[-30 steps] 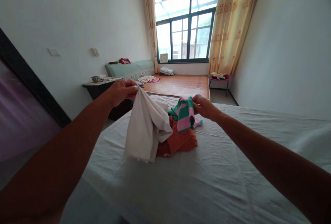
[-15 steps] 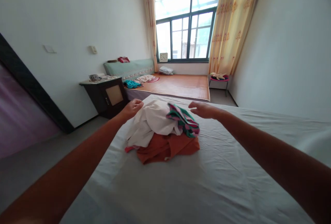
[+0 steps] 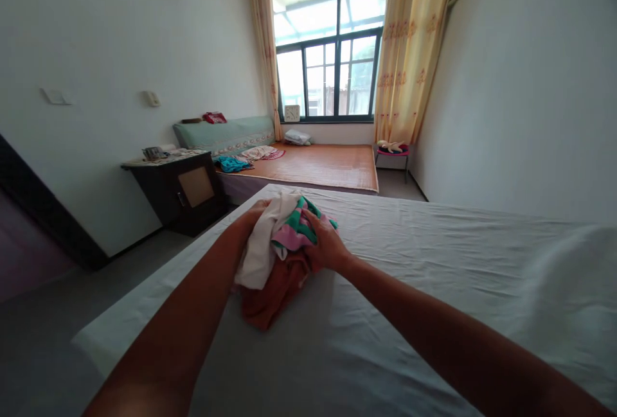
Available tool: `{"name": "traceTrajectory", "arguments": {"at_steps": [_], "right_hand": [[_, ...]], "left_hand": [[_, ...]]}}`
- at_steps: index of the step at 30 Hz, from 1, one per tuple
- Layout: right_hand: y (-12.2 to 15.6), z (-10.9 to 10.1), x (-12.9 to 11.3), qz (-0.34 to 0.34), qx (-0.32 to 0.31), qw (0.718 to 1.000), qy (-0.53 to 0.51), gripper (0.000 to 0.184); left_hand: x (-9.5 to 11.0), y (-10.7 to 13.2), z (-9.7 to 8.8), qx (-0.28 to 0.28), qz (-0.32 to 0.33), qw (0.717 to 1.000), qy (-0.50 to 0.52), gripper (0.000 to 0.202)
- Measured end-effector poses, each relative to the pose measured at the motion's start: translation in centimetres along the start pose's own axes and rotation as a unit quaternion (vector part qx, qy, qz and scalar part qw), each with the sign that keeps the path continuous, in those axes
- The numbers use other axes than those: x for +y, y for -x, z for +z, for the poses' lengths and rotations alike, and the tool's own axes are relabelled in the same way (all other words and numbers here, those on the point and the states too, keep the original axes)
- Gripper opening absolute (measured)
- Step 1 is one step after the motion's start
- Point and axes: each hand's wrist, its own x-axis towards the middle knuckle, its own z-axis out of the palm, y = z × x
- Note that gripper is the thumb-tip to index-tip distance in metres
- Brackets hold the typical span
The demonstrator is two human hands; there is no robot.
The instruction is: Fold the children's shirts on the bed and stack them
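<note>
Three cloths, head view: white cloth point(image 3: 260, 250), pink-and-green striped cloth point(image 3: 289, 230), orange cloth point(image 3: 272, 295); all in one bunch near the far left corner of the white sheet point(image 3: 400, 256).
Left hand point(image 3: 255, 213): at the bunch's left side, partly behind the white cloth; fingers mostly covered, cannot tell how far closed or what they grip.
Right hand point(image 3: 325, 240): on the bunch's right side, touching the striped cloth; fingers part spread and curved over it, firm grip or just pressing, cannot tell.
Bunch, done: all three cloths together between the hands, striped one on top, white at left, orange underneath.
Bunch, not done: looks loose and crumpled; orange end sticks out toward the sheet's near edge, white end hangs down at left. Gathering looks partway, as a judgement.
Bunch height: resting or slightly raised, cannot tell.
Brown mat point(image 3: 328, 166) beyond: teal cloth point(image 3: 234, 164) and pale cloth point(image 3: 260, 153) near its left edge, well apart from both hands.
</note>
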Motion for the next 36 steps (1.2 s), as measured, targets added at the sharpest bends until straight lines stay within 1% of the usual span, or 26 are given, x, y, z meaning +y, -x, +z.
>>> {"name": "traceTrajectory", "arguments": {"at_steps": [1, 2, 3, 4, 6, 7, 8, 9, 10, 11, 12, 13, 14, 15, 16, 18, 20, 22, 23, 25, 26, 28, 30, 32, 34, 36], "right_hand": [[-0.5, 0.1, -0.4, -0.001, 0.023, 1.000, 0.002, 0.083], [-0.9, 0.1, -0.7, -0.006, 0.026, 1.000, 0.005, 0.080], [-1.0, 0.1, -0.8, -0.015, 0.004, 1.000, 0.006, 0.077], [-0.8, -0.2, -0.7, -0.028, -0.043, 0.999, 0.006, 0.075], [0.0, -1.2, 0.2, -0.055, -0.148, 0.987, 0.000, 0.068], [0.7, -2.1, 0.8, -0.057, -0.174, 0.983, -0.002, 0.059], [1.5, -3.1, 1.6, -0.044, -0.173, 0.984, -0.002, 0.048], [2.4, -4.4, 2.5, -0.016, -0.152, 0.988, 0.000, 0.038], [3.4, -5.7, 3.4, 0.022, -0.120, 0.992, 0.005, 0.032], [4.4, -7.1, 4.3, 0.064, -0.093, 0.994, 0.010, 0.029], [5.6, -8.5, 5.1, 0.099, -0.081, 0.992, 0.015, 0.029], [6.7, -9.7, 5.8, 0.125, -0.083, 0.989, 0.019, 0.028], [8.0, -10.7, 6.4, 0.143, -0.093, 0.985, 0.020, 0.026], [9.2, -11.5, 6.9, 0.155, -0.107, 0.982, 0.014, 0.025], [10.5, -12.1, 7.2, 0.164, -0.119, 0.979, 0.002, 0.023], [12.8, -12.8, 7.5, 0.184, -0.126, 0.974, -0.046, 0.023], [14.7, -13.1, 7.5, 0.218, -0.110, 0.963, -0.110, 0.025], [16.2, -13.6, 7.3, 0.253, -0.095, 0.949, -0.164, 0.029], [16.9, -14.0, 7.1, 0.257, -0.096, 0.945, -0.179, 0.028], [17.9, -15.0, 6.9, 0.224, -0.112, 0.950, -0.188, 0.021], [18.3, -15.6, 6.8, 0.197, -0.121, 0.955, -0.188, 0.018], [19.0, -16.6, 6.7, 0.157, -0.132, 0.959, -0.196, 0.020], [19.5, -17.3, 6.7, 0.148, -0.129, 0.959, -0.202, 0.024], [19.8, -17.5, 6.6, 0.157, -0.119, 0.962, -0.189, 0.025], [20.1, -17.4, 6.6, 0.162, -0.109, 0.967, -0.166, 0.024], [20.2, -17.3, 6.5, 0.164, -0.108, 0.968, -0.159, 0.023]], "left_hand": [[0.3, -0.3, -0.3, -0.009, -0.007, 1.000, 0.001, 0.035], [0.4, -0.5, -0.6, -0.017, -0.017, 1.000, 0.000, 0.037], [0.5, -0.5, -0.9, -0.024, -0.028, 0.999, -0.005, 0.039], [0.5, -0.2, -1.2, -0.028, -0.037, 0.999, -0.013, 0.041], [0.2, 0.7, -1.7, -0.033, -0.054, 0.997, -0.033, 0.040], [0.0, 1.3, -1.9, -0.033, -0.059, 0.997, -0.048, 0.039], [0.0, 1.9, -2.2, -0.025, -0.056, 0.996, -0.072, 0.037], [0.1, 2.3, -2.5, -0.002, -0.045, 0.993, -0.106, 0.035], [0.4, 2.6, -2.7, 0.035, -0.026, 0.988, -0.149, 0.034], [1.0, 2.8, -2.8, 0.082, 0.000, 0.977, -0.197, 0.034], [1.9, 2.9, -2.6, 0.132, 0.029, 0.961, -0.242, 0.036], [3.0, 2.8, -2.0, 0.174, 0.058, 0.944, -0.275, 0.038], [4.4, 2.8, -1.1, 0.197, 0.082, 0.932, -0.293, 0.039], [5.9, 2.9, 0.4, 0.201, 0.106, 0.928, -0.297, 0.038], [7.4, 3.1, 2.3, 0.176, 0.134, 0.930, -0.292, 0.037], [10.1, 4.2, 7.3, 0.077, 0.198, 0.941, -0.262, 0.033], [11.9, 6.0, 13.2, -0.026, 0.248, 0.943, -0.218, 0.030], [12.7, 8.1, 19.0, -0.103, 0.281, 0.936, -0.185, 0.030], [12.8, 9.1, 21.6, -0.137, 0.288, 0.932, -0.175, 0.031], [12.8, 10.9, 25.7, -0.209, 0.290, 0.921, -0.157, 0.041], [12.8, 11.5, 27.3, -0.239, 0.283, 0.918, -0.143, 0.047], [12.7, 12.3, 29.4, -0.280, 0.264, 0.916, -0.117, 0.055], [12.5, 12.5, 30.4, -0.288, 0.250, 0.919, -0.099, 0.057], [12.4, 12.4, 30.6, -0.286, 0.248, 0.921, -0.095, 0.057], [12.3, 12.3, 30.4, -0.291, 0.250, 0.919, -0.093, 0.056], [12.3, 12.1, 30.2, -0.303, 0.251, 0.915, -0.091, 0.062]]}}
